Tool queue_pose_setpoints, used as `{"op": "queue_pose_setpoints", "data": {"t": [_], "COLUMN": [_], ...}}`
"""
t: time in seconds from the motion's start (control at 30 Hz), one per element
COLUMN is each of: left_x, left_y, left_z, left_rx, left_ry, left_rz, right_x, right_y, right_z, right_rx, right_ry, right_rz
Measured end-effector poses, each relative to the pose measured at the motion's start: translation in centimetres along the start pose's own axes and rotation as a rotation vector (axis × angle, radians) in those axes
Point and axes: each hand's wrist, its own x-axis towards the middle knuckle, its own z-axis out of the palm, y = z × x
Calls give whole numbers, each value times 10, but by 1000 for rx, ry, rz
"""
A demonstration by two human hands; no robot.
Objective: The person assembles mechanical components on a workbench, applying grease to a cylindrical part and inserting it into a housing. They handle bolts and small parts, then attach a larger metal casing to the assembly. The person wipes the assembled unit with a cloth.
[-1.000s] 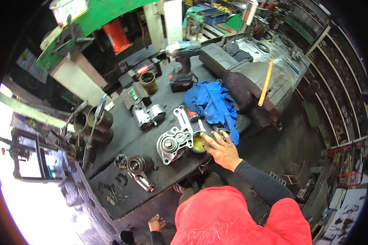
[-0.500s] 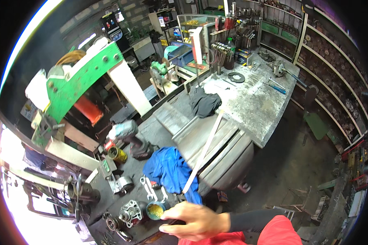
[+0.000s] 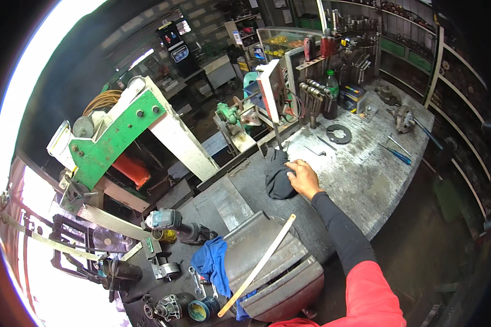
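Note:
My right hand [image 3: 304,179] reaches far out over the bench, its arm in a black sleeve below a red shirt sleeve. Bent fingers and thumb close on the right side of a crumpled black cloth [image 3: 280,182]. The cloth lies by the near left corner of a pale, scuffed metal plate [image 3: 360,163]. My left hand is out of view. Nearer to me, a long pale flat strip [image 3: 259,261] lies slantwise across a bulky dark metal block [image 3: 256,231] with a slot. A blue cloth [image 3: 211,262] is partly tucked beside that block.
A cordless power tool [image 3: 174,223], wrenches [image 3: 195,280], a tub of yellowish grease [image 3: 198,310] and a metal housing [image 3: 169,308] stand at the near left. On the plate lie a black ring [image 3: 339,134] and a blue-handled screwdriver [image 3: 398,156]. A green press frame [image 3: 109,136] rises at the left.
My right hand has gone from beside the grease tub, up and forward, to the black cloth and has taken hold of it. The view has shifted as well.

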Motion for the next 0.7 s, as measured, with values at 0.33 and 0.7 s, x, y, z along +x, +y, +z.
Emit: {"op": "queue_pose_setpoints", "data": {"t": [0.33,0.7], "left_x": [-145,-160], "left_y": [182,621], "left_z": [3,152], "left_rx": [-35,-68], "left_ry": [45,-265], "left_rz": [-192,1260], "right_x": [58,80], "right_y": [0,-158], "right_z": [38,-90], "right_rx": [210,852], "right_ry": [-88,-31], "right_rz": [28,-169]}}
